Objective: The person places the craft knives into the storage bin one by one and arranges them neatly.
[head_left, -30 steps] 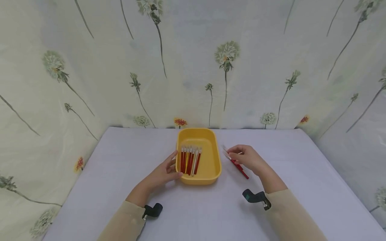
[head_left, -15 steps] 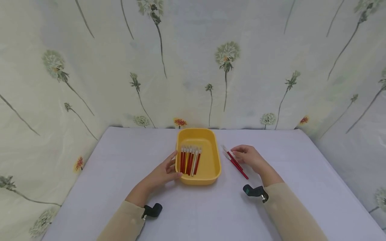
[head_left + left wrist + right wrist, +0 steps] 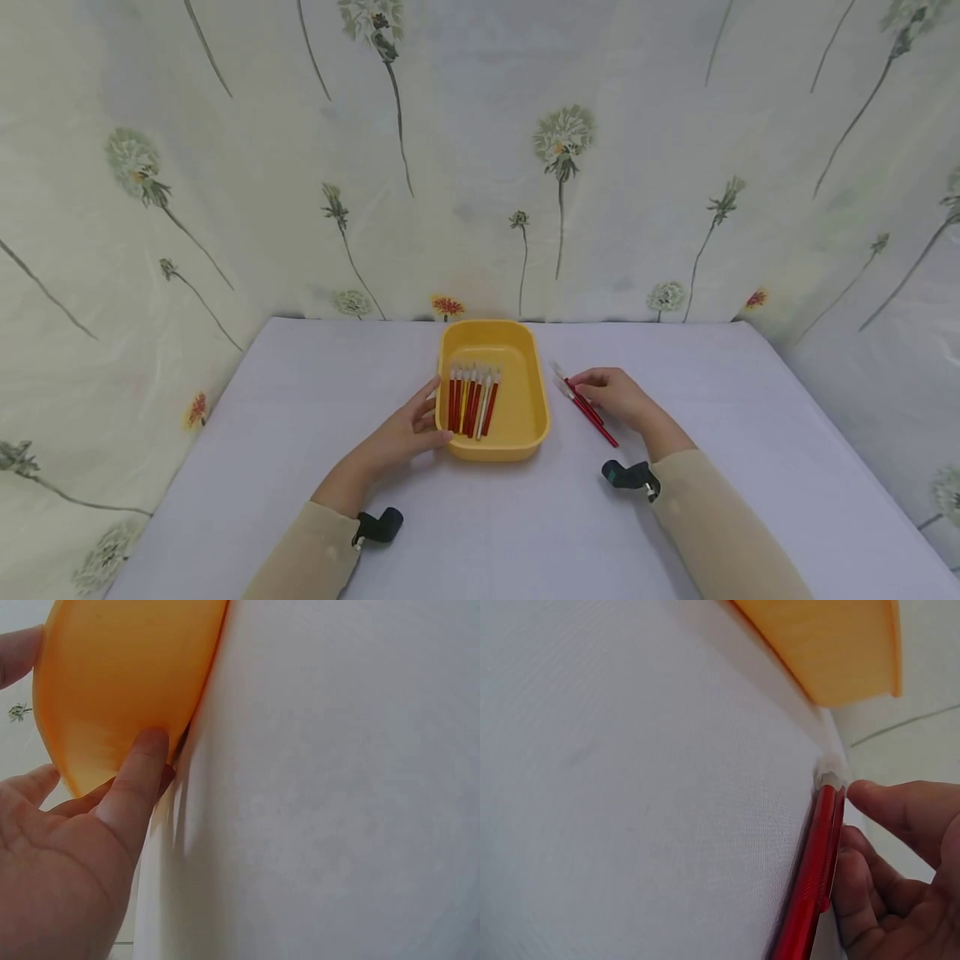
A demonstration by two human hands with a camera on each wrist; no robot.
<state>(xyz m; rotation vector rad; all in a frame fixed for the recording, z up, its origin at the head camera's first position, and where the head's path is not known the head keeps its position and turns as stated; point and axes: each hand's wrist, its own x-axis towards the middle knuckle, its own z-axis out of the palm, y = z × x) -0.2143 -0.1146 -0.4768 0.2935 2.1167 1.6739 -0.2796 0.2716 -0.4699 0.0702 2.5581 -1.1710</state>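
A yellow tray [image 3: 517,425] stands on the table. Several paintbrushes [image 3: 472,402] with red, yellow and white handles lie side by side in its left half. My left hand [image 3: 405,429] rests at the tray's near left corner, thumb at the front rim; its fingers lie against the orange-looking outer wall [image 3: 112,690] in the left wrist view. Right of the tray, two red paintbrushes [image 3: 596,425] lie slantwise, close together, white tips toward the back. My right hand [image 3: 618,396] is at their upper part. In the right wrist view, its thumb is apart from the fingers beside the red handles [image 3: 810,877].
A white cloth [image 3: 345,367] covers the table. Behind it hangs a pale backdrop [image 3: 465,167] printed with dandelions. Each wrist wears a dark camera mount, the left one [image 3: 380,525] and the right one [image 3: 630,475] both close over the cloth.
My right hand drew slightly right, away from the two red brushes, then came down and back so its fingertips are at the rear one. The left hand and tray have stayed put.
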